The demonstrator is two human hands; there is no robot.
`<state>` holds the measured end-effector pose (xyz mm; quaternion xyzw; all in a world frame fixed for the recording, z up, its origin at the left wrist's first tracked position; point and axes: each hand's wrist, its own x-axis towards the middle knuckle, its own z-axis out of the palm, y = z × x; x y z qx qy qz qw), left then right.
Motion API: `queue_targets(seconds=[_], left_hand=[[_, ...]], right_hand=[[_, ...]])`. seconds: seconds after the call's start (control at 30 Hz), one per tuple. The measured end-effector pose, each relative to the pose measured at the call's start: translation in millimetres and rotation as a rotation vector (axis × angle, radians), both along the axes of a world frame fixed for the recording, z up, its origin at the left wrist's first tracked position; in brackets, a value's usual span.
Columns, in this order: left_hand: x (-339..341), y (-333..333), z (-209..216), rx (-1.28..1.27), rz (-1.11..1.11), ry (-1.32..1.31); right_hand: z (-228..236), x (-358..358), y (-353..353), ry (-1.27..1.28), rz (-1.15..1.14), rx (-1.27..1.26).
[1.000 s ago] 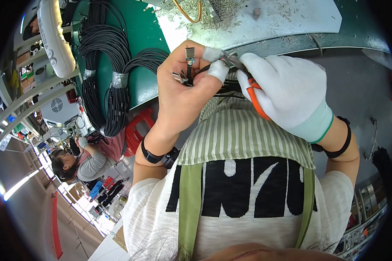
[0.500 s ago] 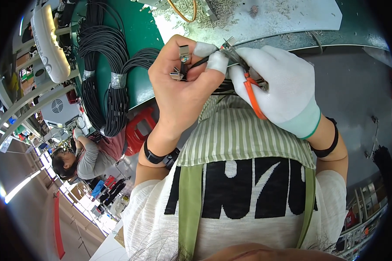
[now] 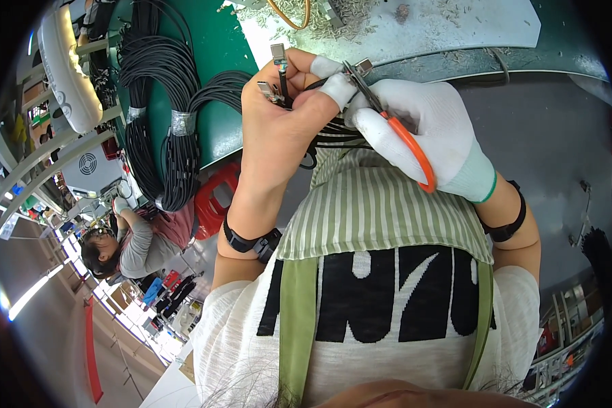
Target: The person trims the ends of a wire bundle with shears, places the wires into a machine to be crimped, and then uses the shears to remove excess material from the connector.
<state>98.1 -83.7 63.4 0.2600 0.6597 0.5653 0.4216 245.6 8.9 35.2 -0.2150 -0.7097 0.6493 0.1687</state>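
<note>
My left hand (image 3: 273, 139), bare apart from white covers on thumb and index finger, pinches a thin black cable near its end. Two more cable ends with metal connectors (image 3: 278, 53) stick up from between its fingers. My right hand (image 3: 432, 126), in a white knitted glove, grips pliers with orange handles (image 3: 415, 156). Their metal jaws (image 3: 362, 83) reach to the left fingertips, beside another small metal connector (image 3: 364, 66). Whether the jaws press on that connector cannot be made out. Further black cables (image 3: 340, 133) hang below both hands, over the striped apron.
Bundles of black cable (image 3: 177, 85) lie on the green table (image 3: 214, 44) to the left. Small metal bits litter a white sheet (image 3: 449, 27) ahead. A red stool (image 3: 214, 200) and a seated person (image 3: 146, 245) are at the left. A lamp (image 3: 68, 68) hangs upper left.
The pliers have turned, their orange handle swinging right and their jaws pointing further left. The held connectors have tilted and shifted slightly left and up. Both hands stay close together.
</note>
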Motion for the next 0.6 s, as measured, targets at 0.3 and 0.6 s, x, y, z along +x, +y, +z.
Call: queue_targets(seconds=[0.3, 0.6], left_hand=[[-21, 9, -11, -0.145, -0.081, -0.047], [-87, 56, -52, -0.055, -0.001, -0.353]], right_hand=[[-16, -9, 11, -0.103, 0.024, 0.144], [-10, -45, 94, -0.084, 0.025, -0.228]])
